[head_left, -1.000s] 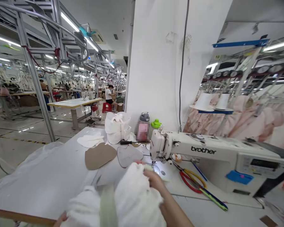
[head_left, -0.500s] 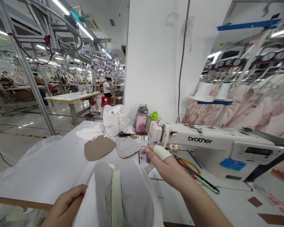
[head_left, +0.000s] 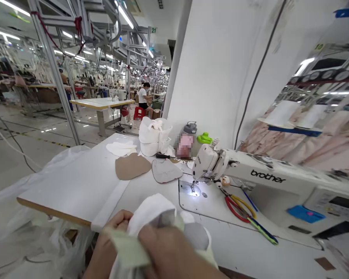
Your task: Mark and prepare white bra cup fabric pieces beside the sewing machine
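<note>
Close to me at the table's front edge is a white fabric piece (head_left: 154,205) with grey rounded panels, bunched and partly blurred. My left hand (head_left: 114,228) is closed on its left side. Over its middle lies my right hand (head_left: 168,246), closed on the fabric; motion smears it and its fingertips are hidden. A pale green strip (head_left: 130,248) hangs in front, between the two hands. Ahead of them lie a brown pattern piece (head_left: 133,166) and a grey-white pattern piece (head_left: 166,171), flat on the white table (head_left: 84,186).
A Brother sewing machine (head_left: 250,170) stands on the right, its needle area lit. Scissors with red and yellow handles (head_left: 240,209) lie under its arm. Stacked white cup-shaped pieces (head_left: 154,137), a pixelated bottle (head_left: 186,143) and a black-handled tool (head_left: 163,156) are at the back.
My right hand has come from near the machine's needle down and left onto the fabric. The fabric piece has been turned and bunched. The view has tilted and shifted.
</note>
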Available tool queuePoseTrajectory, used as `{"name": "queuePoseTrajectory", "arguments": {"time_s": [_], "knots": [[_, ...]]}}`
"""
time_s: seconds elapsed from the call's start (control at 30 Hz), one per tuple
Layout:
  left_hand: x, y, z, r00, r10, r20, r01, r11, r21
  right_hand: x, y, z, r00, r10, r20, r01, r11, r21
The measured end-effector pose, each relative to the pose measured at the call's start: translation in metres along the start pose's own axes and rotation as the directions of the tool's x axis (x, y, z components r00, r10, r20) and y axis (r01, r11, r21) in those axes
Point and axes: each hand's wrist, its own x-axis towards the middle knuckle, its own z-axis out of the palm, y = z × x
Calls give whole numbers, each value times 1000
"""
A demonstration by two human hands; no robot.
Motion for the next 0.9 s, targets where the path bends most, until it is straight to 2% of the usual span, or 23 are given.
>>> {"name": "queuePoseTrajectory", "arguments": {"time_s": [0.1, 0.2, 0.3, 0.37, 0.47, 0.53, 0.6, 0.67, 0.77, 0.83, 0.9], "knots": [[-13, 16, 1, 999, 52, 13, -51, 996, -68, 5, 10, -31, 987, 77, -139, -47, 977, 207], [-19, 42, -1, 995, 96, 18, -97, 988, 120, 24, 15, -50, 972, 126, -199, -34, 912, 409], [-15, 64, 2, 999, -5, 43, -9, 950, 312, 26, 23, -59, 949, 182, -256, -7, 826, 563], [-10, 72, 5, 998, -60, 12, 53, 947, 316, 10, 29, -66, 922, 239, -304, 13, 767, 642], [-4, 74, 8, 992, -104, -70, 120, 952, 282, -31, 38, -88, 870, 330, -366, 32, 703, 710], [-3, 74, 10, 995, -88, -52, 99, 948, 302, -51, 40, -107, 845, 386, -370, 19, 670, 742], [-2, 73, 13, 998, -61, 2, 56, 931, 361, -54, 36, -121, 856, 409, -317, -39, 663, 748], [-1, 73, 20, 998, -48, 43, 25, 905, 425, -40, 24, -121, 897, 381, -224, -116, 692, 713], [1, 68, 35, 996, -32, 79, -8, 888, 459, -1, 4, -95, 936, 321, -145, -159, 751, 640], [4, 64, 41, 995, -39, 91, -7, 889, 457, 21, -4, -74, 939, 312, -143, -167, 781, 602], [7, 61, 43, 994, -61, 87, 13, 884, 467, 28, 0, -63, 929, 335, -159, -175, 773, 610]]}}
